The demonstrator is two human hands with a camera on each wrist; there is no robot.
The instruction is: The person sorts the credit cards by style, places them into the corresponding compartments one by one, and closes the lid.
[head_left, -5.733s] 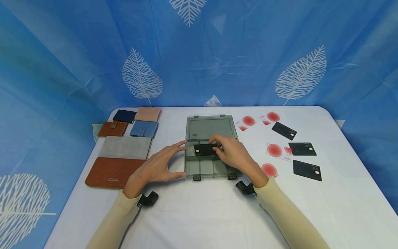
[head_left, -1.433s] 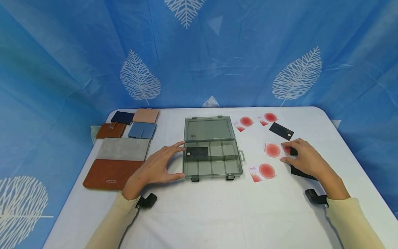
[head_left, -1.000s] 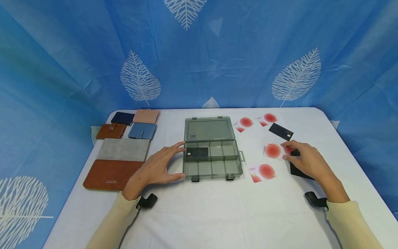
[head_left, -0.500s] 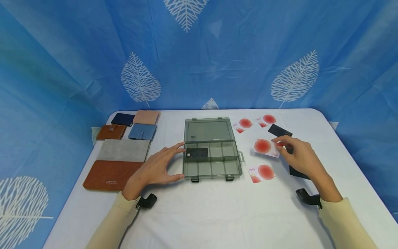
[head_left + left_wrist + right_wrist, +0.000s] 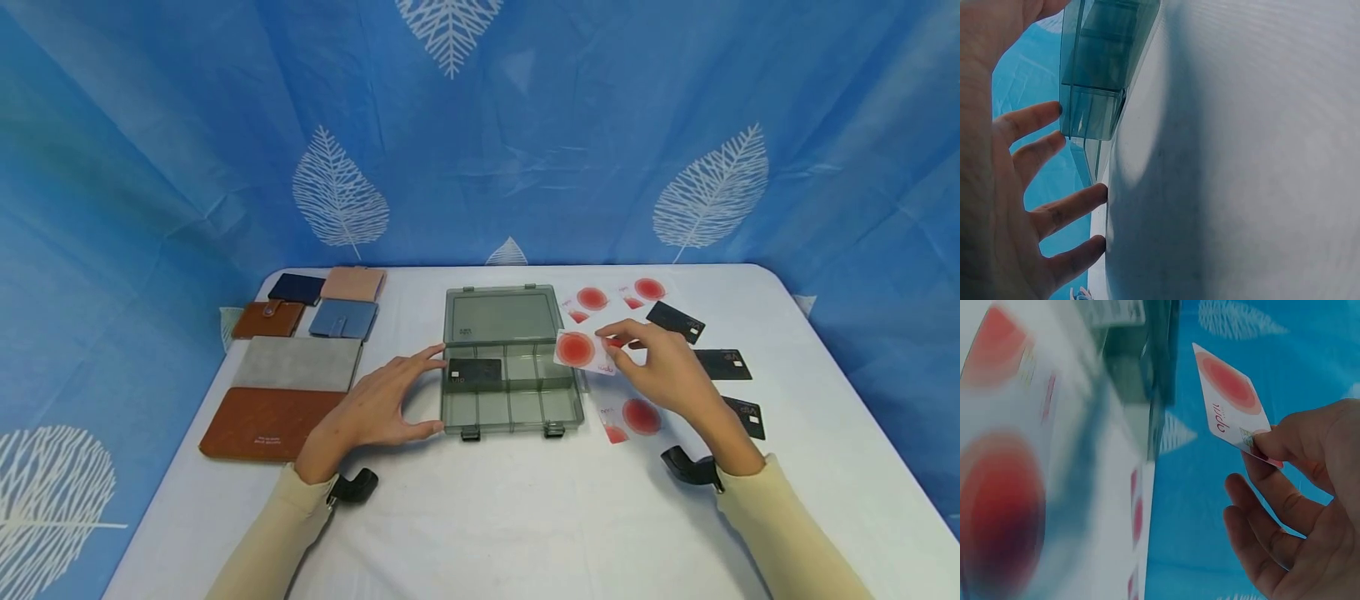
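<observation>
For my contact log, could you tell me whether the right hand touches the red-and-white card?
Touching: the right wrist view shows the right hand pinching the card.

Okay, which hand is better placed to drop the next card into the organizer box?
The right hand. It already pinches the white card with the red circle above the box's right edge, while the left hand lies against the box at its left side, probably steadying it.
</observation>
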